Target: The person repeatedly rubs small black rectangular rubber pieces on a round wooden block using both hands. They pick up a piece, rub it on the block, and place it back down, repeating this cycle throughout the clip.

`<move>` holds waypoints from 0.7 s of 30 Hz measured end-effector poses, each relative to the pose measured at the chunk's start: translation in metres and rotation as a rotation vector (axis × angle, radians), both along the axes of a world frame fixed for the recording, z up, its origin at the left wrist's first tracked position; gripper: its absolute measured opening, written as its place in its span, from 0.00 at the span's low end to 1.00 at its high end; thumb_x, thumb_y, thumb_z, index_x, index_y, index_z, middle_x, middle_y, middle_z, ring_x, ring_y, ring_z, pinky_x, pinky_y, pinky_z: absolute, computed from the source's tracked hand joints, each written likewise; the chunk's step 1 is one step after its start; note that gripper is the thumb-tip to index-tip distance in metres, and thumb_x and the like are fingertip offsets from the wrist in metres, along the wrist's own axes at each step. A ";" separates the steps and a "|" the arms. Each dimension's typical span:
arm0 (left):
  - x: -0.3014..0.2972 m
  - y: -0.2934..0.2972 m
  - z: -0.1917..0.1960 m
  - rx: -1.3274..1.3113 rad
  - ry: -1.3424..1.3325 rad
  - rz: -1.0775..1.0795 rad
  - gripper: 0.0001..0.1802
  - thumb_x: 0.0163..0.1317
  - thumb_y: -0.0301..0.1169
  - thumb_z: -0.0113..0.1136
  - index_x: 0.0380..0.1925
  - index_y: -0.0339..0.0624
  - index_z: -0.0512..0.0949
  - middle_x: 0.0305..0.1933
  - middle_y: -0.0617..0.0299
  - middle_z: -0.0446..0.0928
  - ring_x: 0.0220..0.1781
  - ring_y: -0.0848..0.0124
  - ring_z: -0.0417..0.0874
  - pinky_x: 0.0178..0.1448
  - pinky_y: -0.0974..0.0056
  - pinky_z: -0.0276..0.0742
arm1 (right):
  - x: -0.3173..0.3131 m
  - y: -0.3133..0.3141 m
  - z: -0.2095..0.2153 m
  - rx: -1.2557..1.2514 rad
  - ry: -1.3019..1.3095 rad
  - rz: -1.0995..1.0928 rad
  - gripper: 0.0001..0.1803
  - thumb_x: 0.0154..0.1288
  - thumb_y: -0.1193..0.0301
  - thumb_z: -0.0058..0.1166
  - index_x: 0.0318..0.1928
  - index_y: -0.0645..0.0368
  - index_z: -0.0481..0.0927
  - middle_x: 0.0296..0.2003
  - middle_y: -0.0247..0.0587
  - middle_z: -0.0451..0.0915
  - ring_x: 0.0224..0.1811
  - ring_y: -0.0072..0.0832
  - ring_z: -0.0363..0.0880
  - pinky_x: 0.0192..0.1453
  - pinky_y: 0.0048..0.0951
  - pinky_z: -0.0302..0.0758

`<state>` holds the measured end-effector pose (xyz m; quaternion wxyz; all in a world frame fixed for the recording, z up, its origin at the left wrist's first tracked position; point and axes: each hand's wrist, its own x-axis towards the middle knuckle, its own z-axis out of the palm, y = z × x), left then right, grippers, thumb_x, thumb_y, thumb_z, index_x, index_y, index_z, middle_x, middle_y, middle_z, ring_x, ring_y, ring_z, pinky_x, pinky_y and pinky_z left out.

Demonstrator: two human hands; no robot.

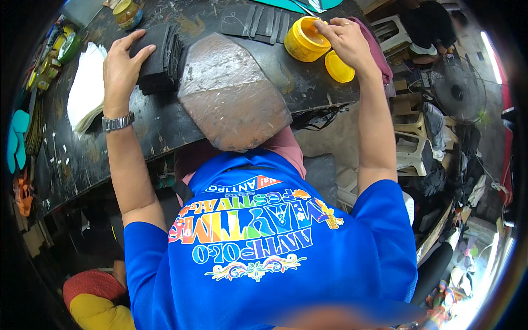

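Observation:
My left hand (122,63) lies flat, fingers spread, on a stack of dark cut pieces (162,58) on the black worktable (165,124). A metal watch sits on that wrist. My right hand (346,38) reaches into an open yellow tub (305,41) at the table's far right, its fingertips at the rim; whether they hold anything is hidden. The tub's yellow lid (338,67) lies just beside it. A worn, brownish many-sided slab (231,93) lies on the table between my arms.
A pile of white sheets (85,91) lies left of the stack, a jar (127,14) and small tins at the far left. More dark pieces (261,23) lie fanned out at the back. A fan (459,91) and plastic stools (410,148) stand right of the table.

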<state>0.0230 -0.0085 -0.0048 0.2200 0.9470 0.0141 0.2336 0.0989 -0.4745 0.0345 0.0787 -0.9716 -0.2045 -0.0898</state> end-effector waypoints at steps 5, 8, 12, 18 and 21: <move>0.001 -0.009 0.009 -0.190 0.121 0.110 0.28 0.59 0.41 0.74 0.60 0.53 0.83 0.56 0.52 0.85 0.58 0.59 0.86 0.61 0.59 0.80 | 0.041 0.012 -0.019 -0.236 0.214 -0.214 0.53 0.67 0.22 0.32 0.52 0.61 0.88 0.56 0.60 0.82 0.58 0.51 0.82 0.62 0.45 0.77; -0.015 -0.029 0.024 -0.305 -0.148 -0.055 0.27 0.62 0.35 0.74 0.63 0.55 0.82 0.38 0.63 0.87 0.40 0.75 0.86 0.47 0.64 0.84 | 0.052 0.012 -0.017 -0.231 0.292 -0.198 0.55 0.62 0.18 0.31 0.49 0.57 0.90 0.49 0.58 0.87 0.55 0.52 0.85 0.59 0.48 0.80; -0.039 -0.088 0.024 -0.576 -0.388 -0.231 0.21 0.63 0.22 0.67 0.56 0.44 0.82 0.45 0.61 0.85 0.51 0.70 0.84 0.55 0.65 0.80 | 0.037 0.002 -0.015 0.147 -0.050 -0.195 0.43 0.73 0.31 0.34 0.43 0.56 0.91 0.44 0.52 0.85 0.44 0.48 0.84 0.58 0.42 0.76; -0.054 -0.149 -0.023 -0.418 0.176 -0.438 0.24 0.62 0.28 0.68 0.59 0.43 0.81 0.52 0.47 0.78 0.55 0.51 0.82 0.61 0.56 0.77 | -0.029 0.007 -0.019 -0.030 -0.031 -0.434 0.42 0.76 0.33 0.31 0.44 0.53 0.91 0.50 0.61 0.82 0.54 0.60 0.82 0.58 0.54 0.76; -0.060 -0.159 -0.046 -0.249 0.073 -0.394 0.24 0.61 0.31 0.69 0.59 0.43 0.81 0.51 0.47 0.77 0.53 0.49 0.82 0.59 0.52 0.78 | -0.061 0.018 -0.029 0.194 0.341 -0.246 0.37 0.78 0.39 0.37 0.47 0.58 0.89 0.48 0.60 0.81 0.51 0.55 0.81 0.58 0.49 0.75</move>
